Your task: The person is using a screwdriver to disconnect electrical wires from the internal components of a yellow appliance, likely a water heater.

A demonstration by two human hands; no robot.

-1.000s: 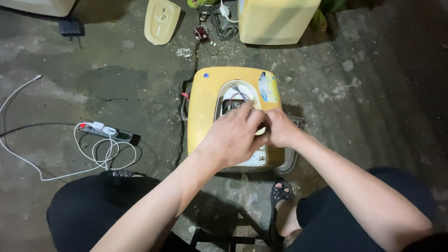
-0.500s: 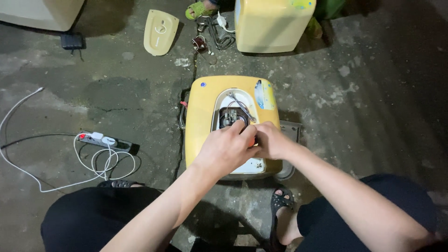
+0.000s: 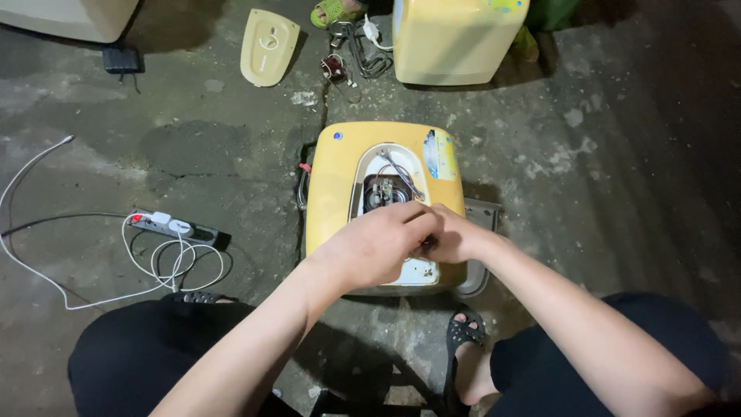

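A yellow box-shaped appliance point(image 3: 340, 185) lies flat on the concrete floor with its oval service opening point(image 3: 386, 189) uncovered, showing wires and a round metal part inside. My left hand point(image 3: 370, 247) and my right hand point(image 3: 455, 239) meet over the near end of that opening, fingers curled together. What they pinch between them is hidden by the fingers. A grey wire point(image 3: 401, 174) runs up out of the opening from under my hands.
A detached cream oval cover point(image 3: 268, 45) lies at the back left. A second yellow appliance point(image 3: 455, 38) stands at the back beside loose cables point(image 3: 363, 50). A power strip point(image 3: 174, 226) with white cord point(image 3: 46, 270) lies left. My sandalled foot point(image 3: 463, 347) is near.
Both hands slid toward me along the opening, uncovering the wiring and metal part inside. The view also shifted, with the appliance now lower in frame.
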